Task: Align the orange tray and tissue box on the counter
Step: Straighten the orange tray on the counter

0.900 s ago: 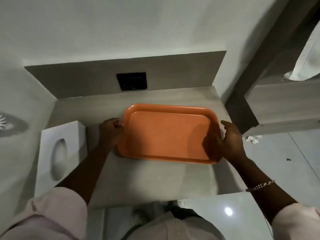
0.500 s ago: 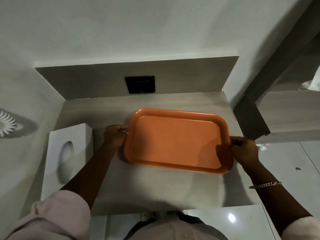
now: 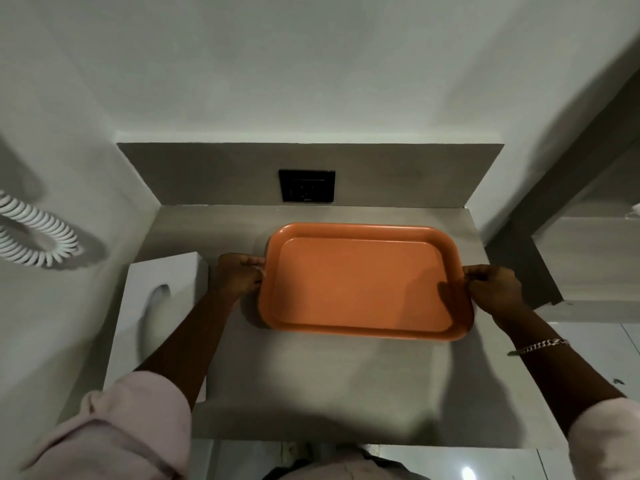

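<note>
An empty orange tray [image 3: 360,282] lies on the grey counter [image 3: 311,382], right of centre. My left hand [image 3: 240,276] grips its left rim and my right hand [image 3: 493,289] grips its right rim. A white tissue box [image 3: 162,289] with an oval opening stands at the counter's left side, against the wall. My left forearm crosses in front of the box and hides its near right part.
A black wall socket [image 3: 307,185] sits in the grey backsplash behind the tray. A white coiled cord [image 3: 38,237] hangs on the left wall. A grey shelf unit [image 3: 588,265] stands to the right. The counter's front edge runs just above my body.
My right hand went from open fingers at the tray's right corner to a closed grip on its right rim. The tray has turned squarer to the counter; the camera view has shifted.
</note>
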`<state>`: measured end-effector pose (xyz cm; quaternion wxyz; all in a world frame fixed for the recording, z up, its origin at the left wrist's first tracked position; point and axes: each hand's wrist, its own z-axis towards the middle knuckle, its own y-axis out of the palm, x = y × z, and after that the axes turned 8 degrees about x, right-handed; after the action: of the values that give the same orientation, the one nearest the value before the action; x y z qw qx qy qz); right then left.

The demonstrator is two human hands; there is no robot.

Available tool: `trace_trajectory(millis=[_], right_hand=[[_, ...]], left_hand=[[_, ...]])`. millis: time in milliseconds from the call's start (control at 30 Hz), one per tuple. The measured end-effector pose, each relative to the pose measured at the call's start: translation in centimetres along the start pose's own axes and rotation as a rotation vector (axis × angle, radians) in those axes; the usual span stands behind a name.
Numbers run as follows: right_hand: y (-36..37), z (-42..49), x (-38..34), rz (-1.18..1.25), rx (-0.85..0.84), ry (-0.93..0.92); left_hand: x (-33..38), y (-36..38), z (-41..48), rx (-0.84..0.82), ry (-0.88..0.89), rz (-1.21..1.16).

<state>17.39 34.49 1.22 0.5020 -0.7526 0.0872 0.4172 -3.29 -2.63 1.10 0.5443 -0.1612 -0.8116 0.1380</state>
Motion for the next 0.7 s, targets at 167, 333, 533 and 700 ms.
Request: trace_trajectory(millis=[167, 333, 533, 700], right_hand=[[1.0, 0.9, -0.9, -0.034, -0.007, -0.011], [1.4, 0.8, -1.3, -0.040, -0.005, -0.004], [1.3, -0.3, -1.5, -0.055, -0.002, -0.008], [2.1, -5.0, -1.5, -0.093, 0.062, -0.387]], left_hand=[[-0.7, 0.1, 1.4, 0.001, -0.027, 0.018], [-1.5, 0.3, 2.1, 0.028, -0.015, 0.000], [-0.8, 0.6, 0.8, 0.127, 0.148, 0.192], [-1.5, 2.4, -5.0, 0.093, 0.626, 0.484]])
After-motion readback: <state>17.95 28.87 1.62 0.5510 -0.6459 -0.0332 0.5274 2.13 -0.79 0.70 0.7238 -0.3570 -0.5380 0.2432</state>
